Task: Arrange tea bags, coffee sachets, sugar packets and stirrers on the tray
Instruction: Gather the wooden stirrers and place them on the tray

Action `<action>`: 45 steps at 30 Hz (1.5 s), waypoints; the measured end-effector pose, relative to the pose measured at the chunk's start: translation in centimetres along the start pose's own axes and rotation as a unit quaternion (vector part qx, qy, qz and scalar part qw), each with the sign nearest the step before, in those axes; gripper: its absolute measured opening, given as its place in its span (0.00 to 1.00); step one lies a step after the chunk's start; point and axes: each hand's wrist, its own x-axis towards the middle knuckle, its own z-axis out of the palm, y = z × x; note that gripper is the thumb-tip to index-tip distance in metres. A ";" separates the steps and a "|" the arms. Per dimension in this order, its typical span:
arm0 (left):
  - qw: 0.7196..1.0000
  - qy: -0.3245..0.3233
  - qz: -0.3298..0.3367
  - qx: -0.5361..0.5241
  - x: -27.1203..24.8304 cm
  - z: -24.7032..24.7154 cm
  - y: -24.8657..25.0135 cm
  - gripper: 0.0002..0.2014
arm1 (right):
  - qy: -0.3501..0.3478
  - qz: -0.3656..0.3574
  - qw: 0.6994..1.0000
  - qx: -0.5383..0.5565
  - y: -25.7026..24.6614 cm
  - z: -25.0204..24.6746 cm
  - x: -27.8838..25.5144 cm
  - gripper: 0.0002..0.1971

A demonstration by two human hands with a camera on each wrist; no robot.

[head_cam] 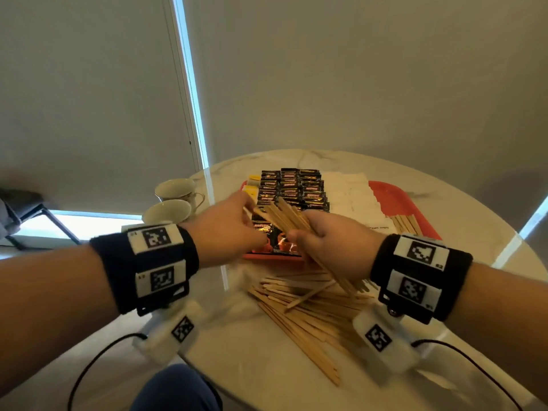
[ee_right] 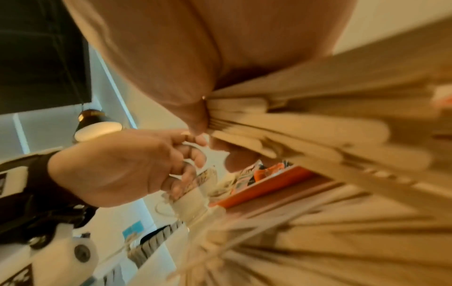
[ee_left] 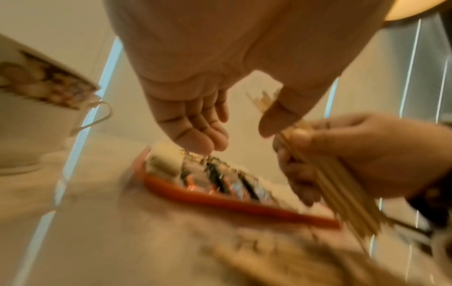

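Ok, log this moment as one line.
right hand: grips stirrer bundle | left hand: at bundle tip, grasp unclear | loose stirrers: on table | tray: sachets laid

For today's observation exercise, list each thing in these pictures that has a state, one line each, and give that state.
Right hand: grips a bundle of wooden stirrers.
Left hand: fingers at the bundle's far end; grip unclear.
Red plastic tray: flat on the table, part-filled.
Black coffee sachets: in rows on the tray.
Loose wooden stirrers: heaped on the table.
White teacups: upright.
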 end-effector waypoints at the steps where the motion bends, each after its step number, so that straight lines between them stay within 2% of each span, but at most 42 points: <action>1: 0.998 0.026 0.011 -0.057 0.5 -0.2 0.5 0.18 | 0.006 -0.001 1.000 0.029 0.1 -0.1 0.3 0.09; 3: 0.985 0.056 0.035 -0.158 1.4 -0.2 1.4 0.18 | 0.013 -0.011 0.996 0.093 0.3 -0.4 0.8 0.10; 5: 0.970 0.067 0.060 -0.227 2.5 0.0 2.5 0.24 | 0.021 -0.028 0.987 0.154 0.3 -0.7 1.2 0.12; 7: 0.957 0.089 0.088 -0.263 3.5 0.4 3.8 0.28 | 0.030 -0.040 0.973 0.225 0.1 -1.1 1.8 0.13; 9: 0.950 0.106 0.117 -0.271 4.7 0.6 5.0 0.25 | 0.039 -0.041 0.953 0.298 0.0 -1.5 2.4 0.12; 12: 0.946 0.089 0.151 -0.272 6.2 0.7 6.8 0.15 | 0.050 -0.031 0.932 0.359 0.0 -2.1 3.3 0.10; 18: 0.934 0.045 0.206 -0.290 8.5 0.2 8.1 0.14 | 0.039 -0.025 0.897 0.440 1.1 -3.6 5.7 0.06; 20: 0.916 0.031 0.224 -0.332 9.5 -0.1 8.2 0.14 | 0.042 -0.045 0.884 0.464 1.5 -4.6 6.4 0.06; 21: 0.899 0.026 0.225 -0.375 10.1 -0.2 8.1 0.16 | 0.051 -0.066 0.872 0.483 1.6 -5.2 6.8 0.06; 24: 0.840 -0.023 0.156 -0.519 12.2 -0.1 7.6 0.28 | 0.095 -0.163 0.810 0.556 1.6 -7.6 7.9 0.13; 27: 0.838 -0.111 0.040 -0.532 13.9 1.4 6.2 0.37 | 0.146 -0.261 0.744 0.598 1.4 -9.7 8.9 0.21; 30: 0.805 -0.173 -0.005 -0.567 14.8 3.3 4.9 0.44 | 0.171 -0.310 0.713 0.605 1.6 -10.0 10.2 0.25; 34: 0.734 -0.184 -0.024 -0.653 15.2 4.4 4.1 0.45 | 0.186 -0.312 0.737 0.569 2.3 -8.3 12.9 0.25; 37: 0.699 -0.170 -0.024 -0.694 15.2 4.2 3.6 0.42 | 0.180 -0.284 0.769 0.544 3.1 -7.1 14.2 0.22; 42: 0.686 -0.150 -0.018 -0.711 15.4 4.5 2.5 0.38 | 0.120 -0.245 0.821 0.502 4.1 -5.2 15.2 0.22; 45: 0.705 -0.139 0.003 -0.696 15.3 4.5 2.3 0.37 | 0.124 -0.223 0.846 0.468 3.7 -4.6 15.1 0.20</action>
